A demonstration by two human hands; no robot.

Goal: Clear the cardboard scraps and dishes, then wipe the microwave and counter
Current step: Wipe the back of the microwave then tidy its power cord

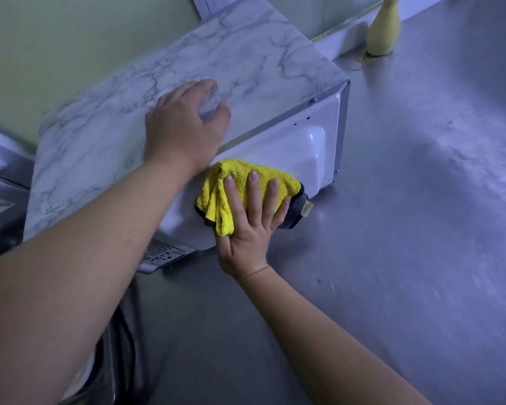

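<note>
My right hand point(250, 226) lies flat on a yellow cloth point(243, 175) and presses it against the white side panel point(298, 144) of the microwave point(246, 62). The fingers point(253, 190) are straight and a little spread, pointing away from me. They are not curled round the cloth, which is only pinned between my palm and the panel. The cloth bunches up beyond my fingertips and to the left of my hand. Its dark backing and a small pale tag point(306, 209) stick out to the right, past my little finger.

My left hand point(184, 127) rests on the microwave's marble-patterned top, up and to the left of my right hand. Its palm is down and its fingers are loosely bent onto the surface, holding nothing. Its wrist nearly touches the upper edge of the cloth.

The microwave stands on the steel counter point(421, 200), which spreads out bare to the right of my right hand and below it. Under my left forearm, a patch of vent holes point(161, 252) shows on the microwave's near lower corner. Far beyond both hands, at the back of the counter, stands a pale yellow bottle point(383, 27), well apart from the microwave's far corner.
</note>
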